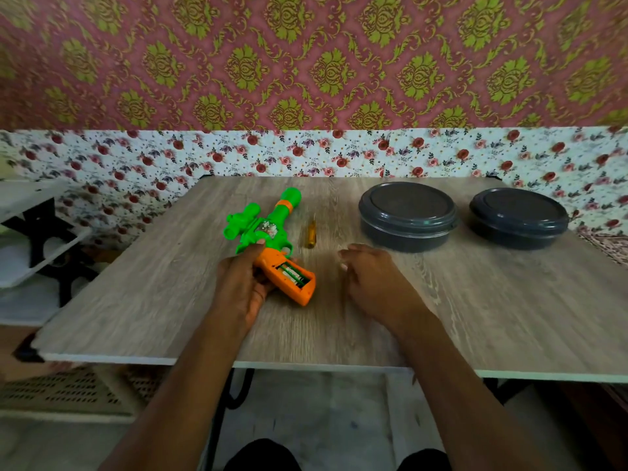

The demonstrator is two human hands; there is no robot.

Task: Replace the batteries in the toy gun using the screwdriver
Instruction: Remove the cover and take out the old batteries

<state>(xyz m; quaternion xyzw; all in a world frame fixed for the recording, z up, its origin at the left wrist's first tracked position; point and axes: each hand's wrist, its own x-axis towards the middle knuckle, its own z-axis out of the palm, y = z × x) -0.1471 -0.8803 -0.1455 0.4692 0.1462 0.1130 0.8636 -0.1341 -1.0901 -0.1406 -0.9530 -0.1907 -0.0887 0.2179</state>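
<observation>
A green and orange toy gun [268,229] lies on the wooden table [475,317], barrel pointing away from me. My left hand [243,283] grips its orange handle. The battery compartment [294,274] in the handle is uncovered, and green batteries sit inside. A small screwdriver [311,234] with a yellow handle lies on the table just right of the gun. My right hand [370,278] rests on the table right of the handle, fingers loosely curled, holding nothing that I can see. The compartment cover is not visible.
Two dark round lidded containers [407,215] [518,217] stand at the back right of the table. A white shelf on a black frame [37,232] stands to the left. The flowered wall runs right behind the table's far edge.
</observation>
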